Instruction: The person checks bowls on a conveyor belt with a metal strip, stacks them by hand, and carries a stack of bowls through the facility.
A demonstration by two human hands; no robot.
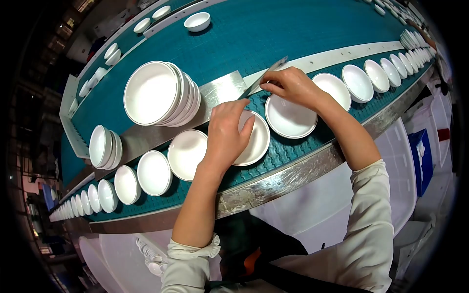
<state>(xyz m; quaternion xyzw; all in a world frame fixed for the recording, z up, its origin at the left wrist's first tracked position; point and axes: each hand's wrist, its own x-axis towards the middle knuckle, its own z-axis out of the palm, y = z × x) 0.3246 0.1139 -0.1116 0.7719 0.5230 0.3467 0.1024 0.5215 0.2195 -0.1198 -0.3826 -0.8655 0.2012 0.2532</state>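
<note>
My left hand (228, 132) is above the row of white bowls, thumb apart from the fingers, holding nothing. It partly covers one white bowl (255, 139), and another bowl (187, 154) sits just left of it. My right hand (291, 87) is over the far rim of a white bowl (290, 117), its fingers curled into a pinch. Beside those fingertips a thin grey strip (268, 73) slants up from the metal plate (222, 93). Whether the fingers grip that strip, I cannot tell.
The bowls stand in a line on a narrow green belt (283, 149) with a metal edge (278, 183). A tall stack of bowls (151, 93) and a smaller stack (101, 146) stand left. Behind runs a wide green belt (273, 29) carrying a bowl (197, 21). White tubs (312, 195) lie below.
</note>
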